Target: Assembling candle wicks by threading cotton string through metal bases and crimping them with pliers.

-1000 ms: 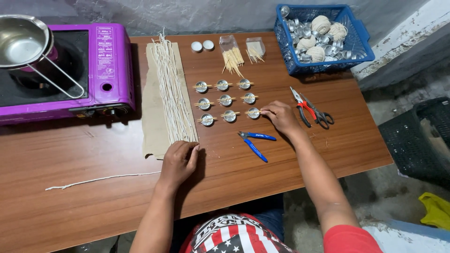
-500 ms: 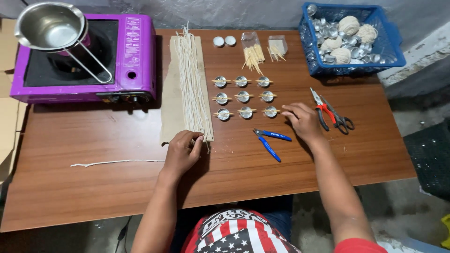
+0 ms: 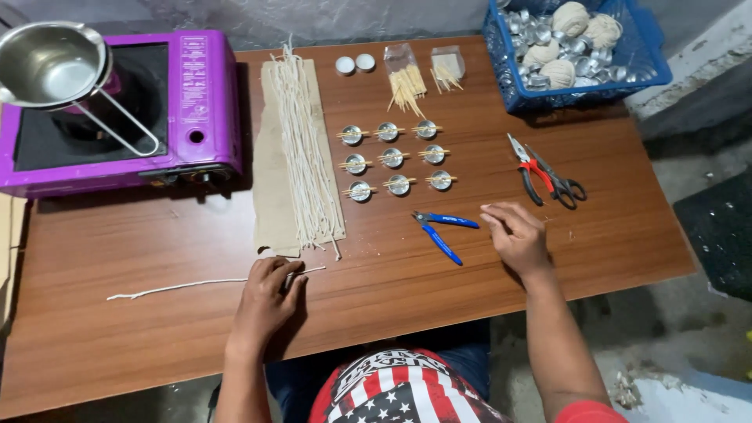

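Note:
My left hand lies on the wooden table with its fingers curled over one long white string that runs left from it. Just above that hand, a bundle of white wick strands lies on a strip of brown paper. My right hand rests on the table with bent fingers and nothing visible in it, right beside blue pliers. Several small metal cups, each with a thin stick across its rim, stand in three rows above the pliers.
A purple portable stove with a steel pot sits at the back left. A blue crate of metal cups and string balls stands back right. Red pliers and scissors lie right; bags of sticks and two white discs lie at the back.
My left hand dropped from the end of the wick bundle onto the single string. My right hand drew back from the cups to beside the blue pliers. The view shifted.

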